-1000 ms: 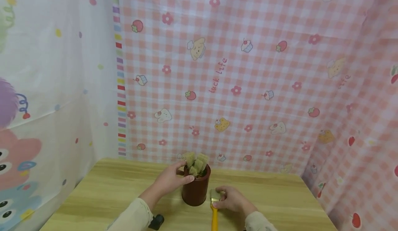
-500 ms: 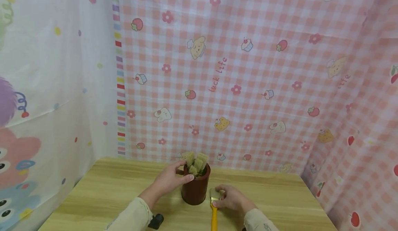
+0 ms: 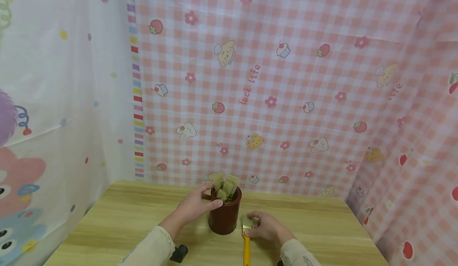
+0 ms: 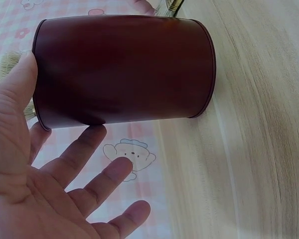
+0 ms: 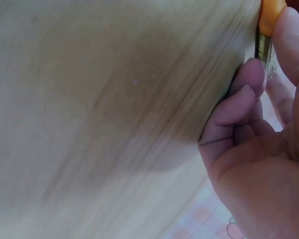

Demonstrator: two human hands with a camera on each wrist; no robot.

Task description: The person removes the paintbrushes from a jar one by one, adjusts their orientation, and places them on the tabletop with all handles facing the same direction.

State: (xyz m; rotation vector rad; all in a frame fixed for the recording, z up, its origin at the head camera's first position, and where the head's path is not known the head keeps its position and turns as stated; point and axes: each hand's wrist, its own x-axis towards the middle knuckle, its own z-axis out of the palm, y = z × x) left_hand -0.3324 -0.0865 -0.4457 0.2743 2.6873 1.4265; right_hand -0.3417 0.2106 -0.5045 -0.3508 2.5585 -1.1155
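A dark red-brown cylindrical holder (image 3: 224, 217) stands upright on the table, with several pale-bristled brushes (image 3: 227, 187) poking up from its mouth. My left hand (image 3: 196, 205) grips the holder near its rim, thumb at the front and fingers round the far side. In the left wrist view, the thumb and index finger of the left hand (image 4: 55, 174) touch the wall, while the other fingers spread loosely. Right of the holder lies a paintbrush (image 3: 246, 247) with a yellow handle and metal ferrule, bristles pointing away. My right hand (image 3: 266, 228) pinches it near the ferrule.
A small black object (image 3: 179, 253) lies beside the left sleeve at the front. The wooden table (image 3: 307, 218) meets a pink checked curtain (image 3: 272, 83) at the back, with more printed cloth hanging at both sides.
The view has tilted very slightly. Both hands, the holder and the paintbrush keep their places.
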